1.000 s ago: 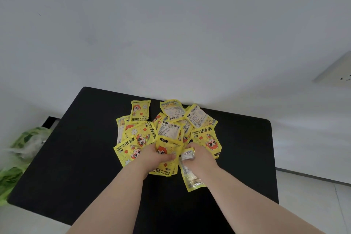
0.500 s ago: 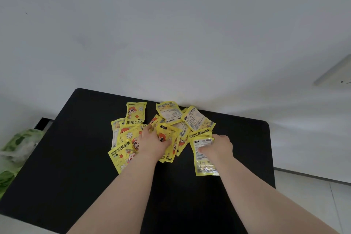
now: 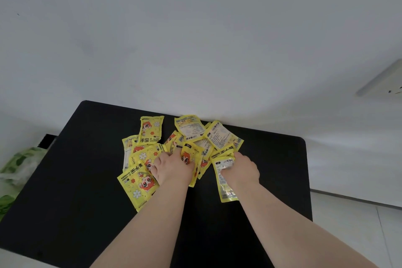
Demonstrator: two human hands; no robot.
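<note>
Several yellow hand-warmer packets [image 3: 150, 130] lie in a loose overlapping pile on a black table [image 3: 71, 180]. My left hand [image 3: 171, 167] rests on the middle of the pile. Its fingers are spread, and its thumb presses a packet with an orange cartoon face [image 3: 189, 157]. My right hand [image 3: 240, 169] is at the pile's right edge. Its fingers are curled on a separate packet [image 3: 225, 189] that lies back side up on the table, apart from the rest.
A white wall stands right behind the table's far edge. A green and white plastic bag [image 3: 19, 163] sits on the floor to the left. A white wall socket [image 3: 385, 82] is at the upper right. Pale floor tiles [image 3: 352, 224] show to the right.
My right hand has carried one packet from the pile's near middle out to the right and set it on the table. My left hand has slid further onto the pile.
</note>
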